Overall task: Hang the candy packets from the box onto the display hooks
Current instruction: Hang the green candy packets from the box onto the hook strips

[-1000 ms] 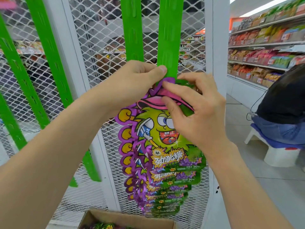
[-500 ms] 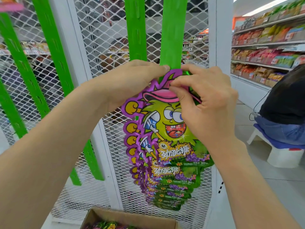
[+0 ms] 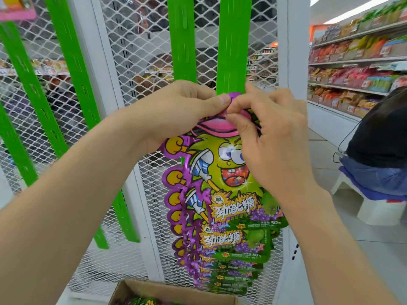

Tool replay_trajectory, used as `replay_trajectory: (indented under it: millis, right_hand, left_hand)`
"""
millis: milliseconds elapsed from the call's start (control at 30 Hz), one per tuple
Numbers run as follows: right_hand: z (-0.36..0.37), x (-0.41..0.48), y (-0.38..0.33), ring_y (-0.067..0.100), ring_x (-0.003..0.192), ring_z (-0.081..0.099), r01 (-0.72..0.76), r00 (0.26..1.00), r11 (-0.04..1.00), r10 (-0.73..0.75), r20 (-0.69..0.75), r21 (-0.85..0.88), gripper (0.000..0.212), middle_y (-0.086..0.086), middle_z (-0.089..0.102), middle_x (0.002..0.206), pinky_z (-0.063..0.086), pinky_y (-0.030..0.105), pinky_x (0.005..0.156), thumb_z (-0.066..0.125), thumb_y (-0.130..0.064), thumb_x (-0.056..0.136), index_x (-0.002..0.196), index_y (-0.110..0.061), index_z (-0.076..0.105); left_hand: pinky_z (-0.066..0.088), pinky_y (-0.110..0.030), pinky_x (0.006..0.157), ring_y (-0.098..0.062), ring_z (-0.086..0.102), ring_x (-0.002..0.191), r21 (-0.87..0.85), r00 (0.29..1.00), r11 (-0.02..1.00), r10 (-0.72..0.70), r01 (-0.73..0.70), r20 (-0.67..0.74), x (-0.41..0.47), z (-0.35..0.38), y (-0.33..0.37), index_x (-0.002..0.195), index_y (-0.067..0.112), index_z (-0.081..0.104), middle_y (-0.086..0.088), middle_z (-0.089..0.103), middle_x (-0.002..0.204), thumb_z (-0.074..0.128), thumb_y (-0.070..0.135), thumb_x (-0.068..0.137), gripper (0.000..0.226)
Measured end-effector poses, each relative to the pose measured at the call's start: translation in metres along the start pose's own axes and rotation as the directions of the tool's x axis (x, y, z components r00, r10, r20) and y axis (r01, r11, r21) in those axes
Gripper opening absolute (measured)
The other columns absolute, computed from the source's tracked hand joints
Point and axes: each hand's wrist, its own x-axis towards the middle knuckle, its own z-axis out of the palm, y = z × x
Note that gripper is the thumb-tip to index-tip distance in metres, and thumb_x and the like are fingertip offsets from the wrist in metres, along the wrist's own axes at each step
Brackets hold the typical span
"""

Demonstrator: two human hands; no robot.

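A purple and green candy packet [image 3: 222, 172] with a cartoon face hangs against a green display strip [image 3: 232, 45] on the white mesh panel. My left hand [image 3: 176, 111] pinches the packet's top from the left. My right hand [image 3: 271, 137] pinches the same top edge from the right, thumb and fingers over the pink cap. The hook itself is hidden behind my fingers. Several more packets [image 3: 233, 256] hang overlapped below on the same strip. The cardboard box [image 3: 167, 291] sits at the bottom edge with packets inside.
More green strips hang on the mesh: one [image 3: 181, 38] just left, others [image 3: 72, 69] further left. A white post [image 3: 298, 62] borders the panel. A person [image 3: 378, 137] sits on a white stool [image 3: 374, 208] at right, before snack shelves [image 3: 356, 69].
The packet's top has risen a little along the green strip. Both hands have closed in on its top edge, and my right fingers now meet my left thumb.
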Motion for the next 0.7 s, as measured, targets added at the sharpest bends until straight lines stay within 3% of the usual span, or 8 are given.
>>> replay_trajectory:
  millis: [100, 233, 300, 367, 467, 567, 600, 700]
  right_hand:
    - [0.003, -0.004, 0.005, 0.021, 0.094, 0.053, -0.035, 0.999, 0.999, 0.034, 0.021, 0.033, 0.014, -0.036, 0.041, 0.086, 0.032, 0.033, 0.085, 0.073, -0.023, 0.096, 0.104, -0.011, 0.074]
    - [0.005, -0.011, 0.01, 0.024, 0.1, 0.059, -0.063, 0.997, 0.997, 0.061, 0.048, 0.038, 0.009, -0.011, 0.07, 0.104, 0.037, 0.038, 0.089, 0.075, -0.02, 0.093, 0.097, -0.012, 0.073]
    - [0.007, -0.014, 0.013, 0.027, 0.103, 0.061, -0.077, 0.995, 0.996, 0.074, 0.061, 0.039, 0.008, 0.001, 0.075, 0.115, 0.04, 0.043, 0.091, 0.075, -0.019, 0.093, 0.097, -0.012, 0.072]
    - [0.011, -0.02, 0.016, 0.029, 0.104, 0.063, -0.069, 0.995, 0.997, 0.066, 0.079, 0.035, 0.008, 0.002, 0.075, 0.116, 0.042, 0.045, 0.09, 0.073, -0.019, 0.095, 0.098, -0.013, 0.072]
    - [0.016, -0.032, 0.019, 0.03, 0.113, 0.065, -0.054, 0.995, 0.998, 0.053, 0.081, 0.017, 0.009, 0.005, 0.069, 0.136, 0.044, 0.047, 0.095, 0.07, -0.018, 0.1, 0.108, -0.015, 0.074]
    - [0.016, -0.042, 0.016, 0.032, 0.134, 0.059, -0.095, 0.995, 0.995, 0.094, -0.03, -0.023, 0.023, 0.014, 0.06, 0.148, 0.044, 0.049, 0.109, 0.07, -0.012, 0.1, 0.124, -0.009, 0.071]
    - [0.016, -0.046, 0.013, 0.034, 0.136, 0.057, -0.097, 0.993, 0.994, 0.094, -0.071, -0.045, 0.025, 0.017, 0.059, 0.147, 0.044, 0.05, 0.111, 0.07, -0.007, 0.098, 0.124, -0.007, 0.071]
    - [0.018, -0.068, -0.004, 0.035, 0.114, 0.065, -0.029, 0.999, 0.999, 0.028, -0.04, -0.037, 0.024, 0.016, 0.069, 0.12, 0.049, 0.048, 0.097, 0.067, 0.006, 0.09, 0.111, -0.003, 0.074]
  left_hand:
    - [0.056, -0.05, 0.106, -0.023, 0.076, 0.096, -0.043, 1.0, 0.999, -0.01, 0.011, 0.023, -0.003, 0.005, -0.001, 0.1, 0.017, 0.081, -0.012, 0.081, 0.104, 0.059, 0.042, 0.107, 0.034]
    - [0.053, -0.055, 0.108, -0.039, 0.074, 0.107, -0.028, 0.999, 0.999, -0.032, 0.032, -0.008, -0.001, 0.008, -0.001, 0.096, 0.014, 0.08, -0.019, 0.079, 0.104, 0.06, 0.046, 0.106, 0.039]
    - [0.054, -0.062, 0.104, -0.045, 0.072, 0.101, 0.018, 1.0, 1.0, -0.017, 0.017, -0.024, -0.001, 0.007, -0.003, 0.096, 0.013, 0.079, -0.026, 0.076, 0.105, 0.062, 0.051, 0.104, 0.042]
    - [0.057, -0.063, 0.097, -0.037, 0.071, 0.082, 0.046, 0.999, 0.999, 0.014, -0.012, -0.048, 0.0, 0.007, -0.008, 0.088, 0.018, 0.079, -0.026, 0.076, 0.098, 0.067, 0.047, 0.102, 0.034]
    - [0.058, -0.041, 0.08, -0.009, 0.07, 0.075, 0.033, 0.983, 0.996, 0.085, -0.08, -0.162, 0.001, 0.012, -0.018, 0.084, 0.026, 0.073, 0.0, 0.079, 0.081, 0.072, 0.032, 0.101, 0.019]
    - [0.06, -0.04, 0.089, -0.008, 0.073, 0.086, 0.181, 0.924, 0.972, 0.203, -0.15, -0.324, -0.002, 0.022, -0.034, 0.105, 0.028, 0.071, 0.011, 0.075, 0.091, 0.072, 0.026, 0.1, 0.005]
    - [0.058, -0.04, 0.094, -0.01, 0.071, 0.095, 0.266, 0.895, 0.951, 0.253, -0.159, -0.367, -0.006, 0.028, -0.043, 0.116, 0.025, 0.068, 0.011, 0.073, 0.101, 0.072, 0.025, 0.1, 0.017]
    - [0.045, -0.035, 0.101, -0.018, 0.058, 0.114, 0.51, 0.76, 0.838, 0.458, -0.195, -0.461, -0.032, 0.051, -0.072, 0.129, 0.017, 0.064, 0.002, 0.063, 0.122, 0.069, 0.019, 0.097, 0.032]
